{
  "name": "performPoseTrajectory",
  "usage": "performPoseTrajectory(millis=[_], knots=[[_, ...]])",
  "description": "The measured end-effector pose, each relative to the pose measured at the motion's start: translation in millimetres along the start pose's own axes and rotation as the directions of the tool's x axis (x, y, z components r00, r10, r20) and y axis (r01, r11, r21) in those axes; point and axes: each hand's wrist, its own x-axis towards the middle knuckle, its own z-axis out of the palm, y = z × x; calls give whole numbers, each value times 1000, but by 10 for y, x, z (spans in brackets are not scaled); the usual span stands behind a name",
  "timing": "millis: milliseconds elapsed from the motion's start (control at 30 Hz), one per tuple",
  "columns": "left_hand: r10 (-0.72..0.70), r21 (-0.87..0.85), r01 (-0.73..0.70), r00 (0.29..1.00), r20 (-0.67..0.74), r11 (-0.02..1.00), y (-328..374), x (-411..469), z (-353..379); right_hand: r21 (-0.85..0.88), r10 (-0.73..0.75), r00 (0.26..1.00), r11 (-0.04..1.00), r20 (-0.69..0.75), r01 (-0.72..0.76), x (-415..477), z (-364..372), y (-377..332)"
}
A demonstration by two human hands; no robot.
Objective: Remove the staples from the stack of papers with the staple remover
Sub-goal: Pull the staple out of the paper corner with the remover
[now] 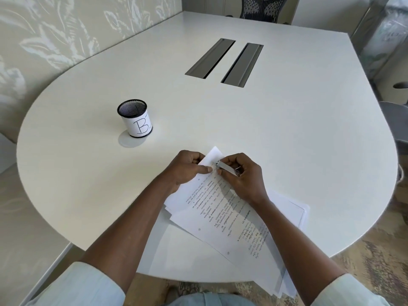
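Observation:
A loose stack of printed white papers [227,217] lies fanned out at the near edge of the table. My left hand [185,171] pinches the far corner of the top sheets, thumb on top. My right hand [242,175] grips a slim silver staple remover [227,167], whose tip rests on that same corner just beside my left thumb. The staple itself is too small to make out.
A black mesh pen cup [135,118] with a white label marked "B" stands to the far left of the hands. Two grey cable slots [225,60] are set in the middle of the white table [287,129]. Office chairs stand at the far and right sides.

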Motion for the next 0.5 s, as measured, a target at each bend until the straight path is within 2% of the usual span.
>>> performPoseTrajectory(millis=[500], knots=[[54, 57, -51, 998, -44, 997, -87, -46, 54, -54, -78, 995, 995, 59, 81, 33, 37, 85]])
